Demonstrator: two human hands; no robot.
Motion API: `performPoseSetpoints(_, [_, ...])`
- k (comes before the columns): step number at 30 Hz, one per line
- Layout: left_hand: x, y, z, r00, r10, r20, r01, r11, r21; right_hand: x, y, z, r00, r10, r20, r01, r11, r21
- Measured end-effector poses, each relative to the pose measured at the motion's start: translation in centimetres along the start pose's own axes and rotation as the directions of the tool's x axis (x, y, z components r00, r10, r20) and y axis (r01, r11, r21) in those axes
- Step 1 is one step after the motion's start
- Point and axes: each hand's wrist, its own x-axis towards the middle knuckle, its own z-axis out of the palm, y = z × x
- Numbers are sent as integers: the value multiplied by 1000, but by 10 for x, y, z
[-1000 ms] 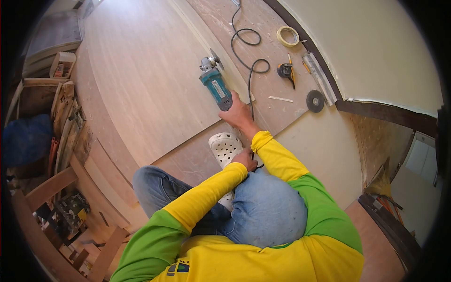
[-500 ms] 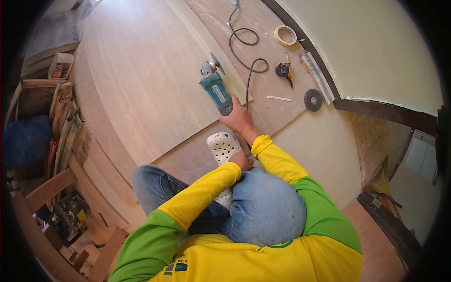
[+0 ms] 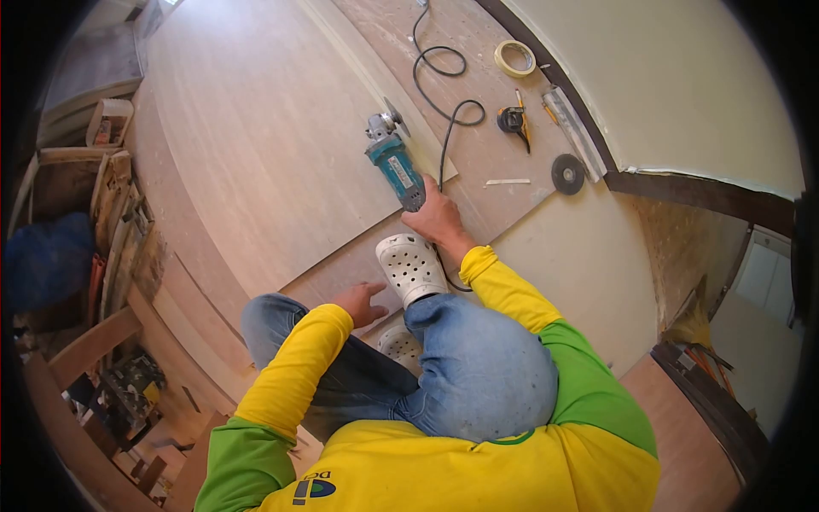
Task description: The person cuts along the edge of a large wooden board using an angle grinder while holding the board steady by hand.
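Note:
My right hand [image 3: 439, 218] grips the rear end of a teal angle grinder [image 3: 396, 166]. The grinder's disc [image 3: 392, 113] is at its far end, over the plywood sheet [image 3: 281, 145]. A black cord [image 3: 445, 154] trails from the tool. Near the white clog [image 3: 412, 263] on my foot, my left hand [image 3: 363, 303] is held with its fingers apart and nothing in them. A second white clog [image 3: 398, 346] shows partly under my leg.
To the right lie a masking tape roll [image 3: 514, 53], a tape measure [image 3: 513, 119], a spare disc [image 3: 567, 174], a metal bar [image 3: 576, 132] and a thin white strip [image 3: 508, 181]. Timber offcuts [image 3: 119, 230] and a blue bag [image 3: 51, 260] are at the left.
My left hand has moved left, away from beside the clog and my knee, and its fingers now show. The grinder stays almost where it was in my right hand.

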Motion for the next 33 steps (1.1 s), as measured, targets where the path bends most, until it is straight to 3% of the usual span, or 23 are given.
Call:
performPoseSetpoints(1, [3,3,0,997,-36,-73,35,999,-17,-2,0,-1,1000,2,5,-2,1000,-6])
performPoseSetpoints(11, [0,20,-3,992,-77,-102,72,996,-55,-8,9,1,1000,2,11,-2,1000,-12])
performPoseSetpoints(13, [8,35,3,956,-47,-290,31,998,-57,-9,8,-1,1000,6,16,-6,1000,-13])
performPoseSetpoints(16, [28,56,7,950,32,-311,-18,999,48,-12,3,-4,1000,19,9,-19,1000,-24])
performPoseSetpoints(20, [40,62,11,979,69,-189,-74,997,-19,-15,6,-4,1000,5,2,-5,1000,14])
performPoseSetpoints(22, [40,59,11,995,50,-87,-36,988,152,-16,9,-4,1000,-11,-1,11,1000,8])
performPoseSetpoints(25, [49,46,15,995,0,-98,-1,1000,-10,-18,13,-4,1000,-17,-1,17,1000,9])
performPoseSetpoints(33, [59,33,10,996,-5,-88,1,999,-41,-27,17,-3,1000,-18,-3,18,1000,4])
